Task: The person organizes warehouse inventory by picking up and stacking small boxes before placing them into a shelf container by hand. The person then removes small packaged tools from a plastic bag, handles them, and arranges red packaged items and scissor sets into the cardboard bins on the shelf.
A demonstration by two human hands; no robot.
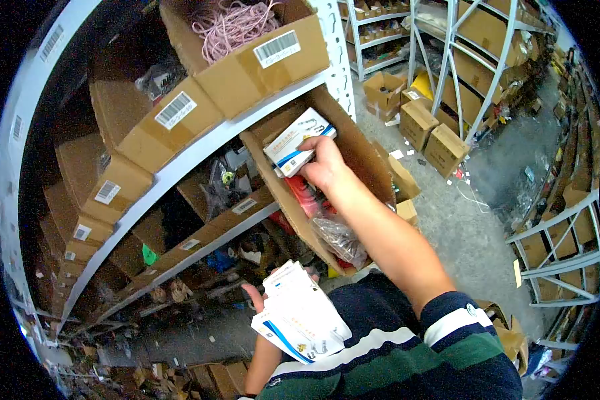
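Observation:
My right hand reaches into a long open cardboard box and grips a small white carton with a blue stripe and a printed picture. Below that carton in the box lie red packaging and a clear plastic bag. Against my body, my left hand holds a stack of similar flat white cartons, its thumb showing at the left side. Most of its fingers are hidden behind the stack.
To the left, a shelf rack carries barcode-labelled cardboard bins, one with pink cord. Closed cardboard boxes stand on the grey floor to the right, beside more racks. Paper scraps and plastic litter the aisle.

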